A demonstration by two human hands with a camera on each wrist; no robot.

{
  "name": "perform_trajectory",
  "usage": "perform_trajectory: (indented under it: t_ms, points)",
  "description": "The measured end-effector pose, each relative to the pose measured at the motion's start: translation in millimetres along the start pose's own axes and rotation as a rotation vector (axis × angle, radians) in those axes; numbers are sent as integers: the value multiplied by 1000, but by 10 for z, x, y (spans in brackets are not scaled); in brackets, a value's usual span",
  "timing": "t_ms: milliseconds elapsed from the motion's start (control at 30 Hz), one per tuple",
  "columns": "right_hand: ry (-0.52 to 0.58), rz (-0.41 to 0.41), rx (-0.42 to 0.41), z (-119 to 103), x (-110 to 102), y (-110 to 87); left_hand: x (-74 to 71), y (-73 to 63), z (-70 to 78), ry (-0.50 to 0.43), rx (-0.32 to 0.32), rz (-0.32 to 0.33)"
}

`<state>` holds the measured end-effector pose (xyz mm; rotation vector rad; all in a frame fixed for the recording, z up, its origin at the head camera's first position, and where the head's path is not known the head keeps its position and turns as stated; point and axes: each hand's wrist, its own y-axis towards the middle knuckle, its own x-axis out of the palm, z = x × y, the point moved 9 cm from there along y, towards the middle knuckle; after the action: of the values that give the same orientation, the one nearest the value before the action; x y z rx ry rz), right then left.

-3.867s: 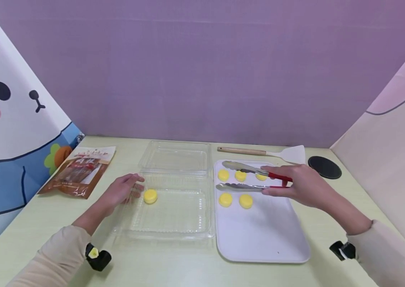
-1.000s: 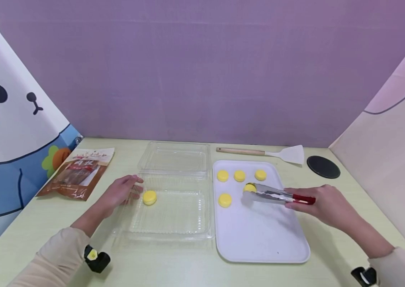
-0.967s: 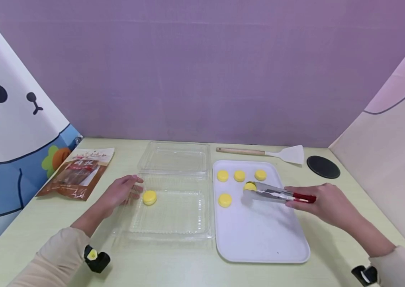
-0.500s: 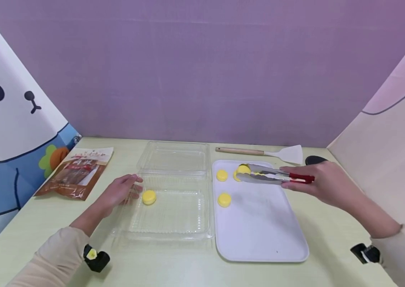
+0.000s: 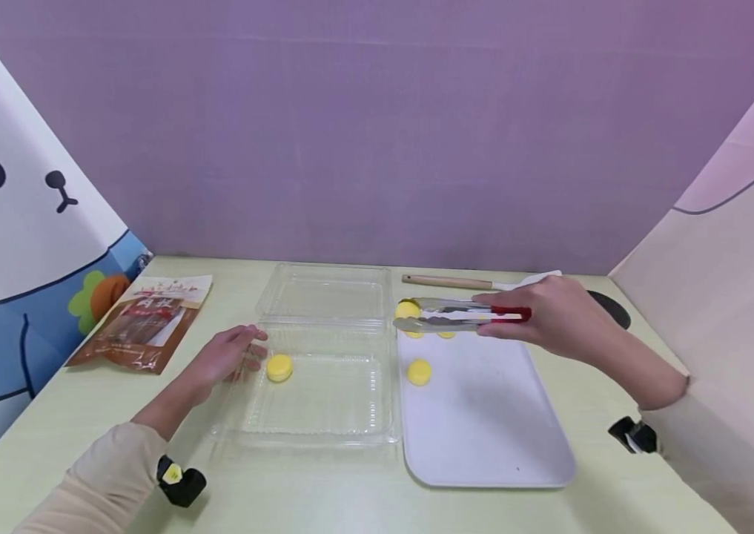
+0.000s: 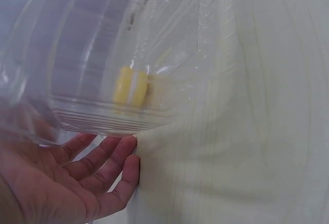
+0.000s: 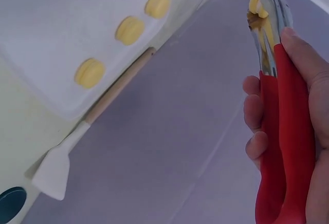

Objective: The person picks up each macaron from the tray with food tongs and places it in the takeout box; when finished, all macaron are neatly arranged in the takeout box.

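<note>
My right hand [image 5: 553, 315] grips red-handled metal tongs [image 5: 510, 314]. Between their tips is a yellow macaron [image 5: 407, 309], raised over the back left corner of the white tray [image 5: 483, 437]; the right wrist view also shows the tongs [image 7: 280, 131] holding it. Several more macarons lie on the tray, one of them a front macaron [image 5: 419, 372]. Left of the tray lies a clear hinged plastic container [image 5: 323, 393], lid folded back, with one macaron [image 5: 279, 368] inside at the left. My left hand [image 5: 226, 360] rests its relaxed fingers [image 6: 121, 154] against the container's left wall.
Behind the tray lies a spatula [image 5: 450, 282] with a wooden handle and white blade, partly covered by the right hand. A black round disc [image 5: 610, 308] is at the right. A brown food packet [image 5: 143, 319] lies at the left. A purple backdrop closes off the back.
The tongs have picked up a macaron from the tray's second row and carried it up, back and left towards the container. The left hand stays at the container's side.
</note>
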<state>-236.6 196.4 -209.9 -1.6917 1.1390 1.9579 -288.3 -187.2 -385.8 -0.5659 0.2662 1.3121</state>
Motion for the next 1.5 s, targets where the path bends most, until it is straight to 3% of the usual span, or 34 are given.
perform_trajectory:
  t_ms: [300, 800, 1100, 1500]
  points:
    - [-14, -53, -76, -282, 155, 339, 3, 10, 15, -3, 5, 1]
    - [-79, -253, -86, -680, 626, 744, 20, 18, 17, -13, 14, 2]
    - [-117, -312, -153, -817, 886, 870, 10, 6, 8, -18, 15, 4]
    - [-42, -377, -126, -895, 1087, 937, -9, -7, -1, -11, 9, 12]
